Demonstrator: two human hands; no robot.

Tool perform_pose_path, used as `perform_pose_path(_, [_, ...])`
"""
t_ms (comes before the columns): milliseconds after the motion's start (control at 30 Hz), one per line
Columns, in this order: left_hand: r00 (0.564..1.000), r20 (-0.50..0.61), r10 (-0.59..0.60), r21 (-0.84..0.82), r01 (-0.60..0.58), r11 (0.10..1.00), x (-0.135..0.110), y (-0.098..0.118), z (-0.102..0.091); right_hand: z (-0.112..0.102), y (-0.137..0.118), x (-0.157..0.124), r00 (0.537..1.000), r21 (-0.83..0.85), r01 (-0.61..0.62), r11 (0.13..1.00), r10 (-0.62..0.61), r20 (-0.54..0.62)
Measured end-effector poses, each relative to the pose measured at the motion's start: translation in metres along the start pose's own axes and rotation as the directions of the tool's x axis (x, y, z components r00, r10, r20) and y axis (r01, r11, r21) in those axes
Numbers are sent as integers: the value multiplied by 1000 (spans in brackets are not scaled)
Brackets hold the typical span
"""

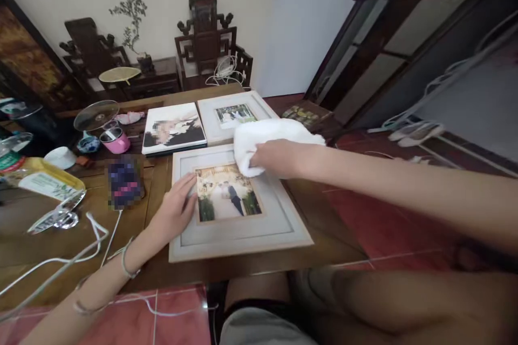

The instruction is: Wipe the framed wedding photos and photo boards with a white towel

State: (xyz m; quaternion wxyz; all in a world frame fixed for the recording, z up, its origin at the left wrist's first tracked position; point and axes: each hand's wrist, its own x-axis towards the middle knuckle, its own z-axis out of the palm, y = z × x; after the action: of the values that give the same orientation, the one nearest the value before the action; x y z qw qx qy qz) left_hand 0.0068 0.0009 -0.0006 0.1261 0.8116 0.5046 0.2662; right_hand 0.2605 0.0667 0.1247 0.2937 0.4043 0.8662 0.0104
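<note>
A white-framed photo (259, 221) lies flat on the wooden table (52, 237) in front of me. My left hand (177, 208) rests flat on the frame's left side, fingers spread, pinning it down. My right hand (275, 159) grips a white cloth (267, 135) and presses it on the upper right of the frame's glass. Behind it lie a second framed photo (234, 116) and an unframed photo print (173, 128).
On the left of the table stand a pink cup (116, 140), a small fan (96, 116), a yellow bottle lying on its side (38, 178) and white cables (81, 250). Carved wooden chairs (208, 46) line the back wall. Red floor tiles (380, 215) lie to the right.
</note>
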Motion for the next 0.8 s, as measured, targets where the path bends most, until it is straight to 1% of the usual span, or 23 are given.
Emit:
perform_pose_path(67, [1000,-11,0,5,0,1000,2,3,4,6,-6,-15,1000,0,19,1000,-19,19])
perform_pose_path(167, [1000,-31,6,18,-6,1000,4,5,10,10,-24,-43,985,29,126,992,-128,117])
perform_pose_path(267, [999,-38,21,27,-20,999,7,6,13,9,-39,-68,932,136,278,951,-302,200])
perform_pose_path(333, [999,-38,22,32,-21,999,8,6,14,7,-42,-76,907,222,321,921,-366,208])
perform_pose_path(367, [999,-39,22,36,-20,999,8,5,14,6,-42,-78,908,256,302,918,-359,215])
perform_pose_path(400, [999,-42,24,37,-22,999,7,5,13,4,-42,-77,920,281,257,925,-323,222])
perform_pose_path(467, [998,-44,36,34,-34,999,5,4,12,0,-40,-73,955,284,136,949,-202,219])
perform_pose_path(533, [998,-42,55,27,-54,998,3,4,10,-2,-36,-63,977,247,51,968,-99,187])
perform_pose_path(600, [997,-37,66,21,-65,998,1,4,7,1,-30,-49,994,193,25,981,-45,102])
perform_pose_path(667, [997,-33,67,17,-67,998,0,4,6,9,-19,-32,1000,143,7,990,-5,-11])
perform_pose_path(733, [997,-30,66,8,-66,998,0,4,6,21,-6,-14,989,72,-18,997,28,-144])
perform_pose_path(800, [997,-31,64,2,-64,998,1,3,8,32,7,2,969,-1,-52,999,50,-242])
